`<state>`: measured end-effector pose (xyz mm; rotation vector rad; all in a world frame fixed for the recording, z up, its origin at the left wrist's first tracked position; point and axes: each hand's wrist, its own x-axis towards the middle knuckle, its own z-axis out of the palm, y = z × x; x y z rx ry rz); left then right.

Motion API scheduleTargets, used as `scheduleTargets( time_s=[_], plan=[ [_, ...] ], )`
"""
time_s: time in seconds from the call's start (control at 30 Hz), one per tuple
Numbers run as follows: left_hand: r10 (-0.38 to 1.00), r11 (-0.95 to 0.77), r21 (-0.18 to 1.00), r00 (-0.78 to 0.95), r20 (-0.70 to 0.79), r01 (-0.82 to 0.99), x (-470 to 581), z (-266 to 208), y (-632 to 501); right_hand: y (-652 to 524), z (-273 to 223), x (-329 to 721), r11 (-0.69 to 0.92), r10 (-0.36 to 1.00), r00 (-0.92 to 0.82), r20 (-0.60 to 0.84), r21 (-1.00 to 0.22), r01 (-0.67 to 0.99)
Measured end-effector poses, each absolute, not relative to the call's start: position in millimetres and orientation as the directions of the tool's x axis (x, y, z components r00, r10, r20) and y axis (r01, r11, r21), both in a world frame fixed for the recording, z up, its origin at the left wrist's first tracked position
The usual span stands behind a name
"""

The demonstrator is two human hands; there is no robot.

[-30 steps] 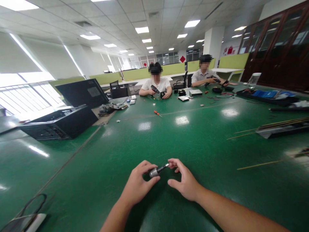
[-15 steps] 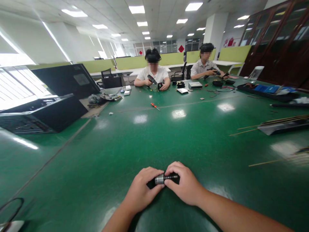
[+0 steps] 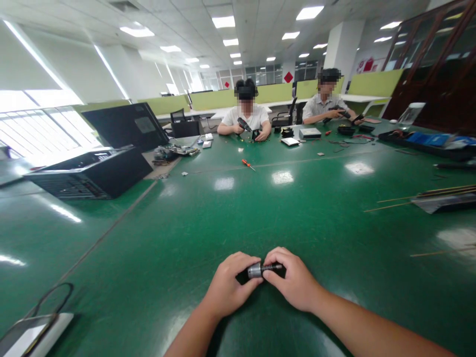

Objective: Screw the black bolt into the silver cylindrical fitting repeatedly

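A silver drill chuck [image 3: 255, 270] lies crosswise between my hands, just above or on the green tabletop near its front. From its right end sticks out a dark, ridged shaft [image 3: 274, 267]. My left hand [image 3: 231, 283] is curled around the chuck, thumb below and fingers above. With thumb and fingertips, my right hand [image 3: 294, 282] pinches the shaft close to where it meets the chuck. Part of the chuck's left end is hidden in my left hand.
An orange-handled screwdriver [image 3: 248, 164] lies mid-table. A black computer case [image 3: 91, 173] stands left, a tablet-like device [image 3: 40, 337] with a cable front left, thin rods [image 3: 442, 193] right. Across the table, two people [image 3: 245, 111] handle power drills.
The camera view has swung slightly left, so the scene sits farther right and the device at front left shows more. Both hands keep their hold on the chuck and its shaft.
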<state>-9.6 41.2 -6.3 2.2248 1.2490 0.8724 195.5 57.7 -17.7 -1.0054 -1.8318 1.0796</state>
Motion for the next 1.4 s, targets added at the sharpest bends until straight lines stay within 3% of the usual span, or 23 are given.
scheduleTargets(
  time_s=[0.7,0.9,1.0,1.1,1.17,1.27,1.4],
  plan=[
    [0.882,-0.470,0.615,0.316,0.349,0.633,-20.8,-2.6,41.8,60.9,-23.6,195.5,0.246,0.932,-0.311,0.185,-0.954,0.170],
    [0.904,-0.420,0.606,0.258,0.340,0.675,-28.2,-3.6,42.5,66.2,-30.1,197.0,0.151,0.960,-0.242,0.140,-0.988,0.030],
    [0.942,-0.315,0.668,0.137,0.306,0.675,-30.9,-0.3,42.8,67.9,-30.7,197.0,0.115,0.962,-0.243,0.123,-0.992,-0.048],
    [0.966,-0.212,0.808,-0.010,0.260,0.550,-35.9,8.6,40.9,68.2,-30.6,195.6,0.114,0.957,-0.260,0.126,-0.992,-0.061],
    [0.966,-0.174,0.842,-0.078,0.247,0.511,-45.0,17.1,35.1,68.3,-31.1,194.6,0.120,0.955,-0.268,0.129,-0.992,-0.049],
    [0.938,-0.110,0.734,-0.174,0.300,0.671,-72.8,27.5,13.7,68.4,-31.6,193.7,0.127,0.953,-0.274,0.130,-0.992,-0.028],
    [0.865,0.106,0.582,-0.363,0.345,0.806,-129.2,22.5,-37.1,68.1,-30.6,193.1,0.135,0.951,-0.279,0.130,-0.991,-0.003]
  ],
)
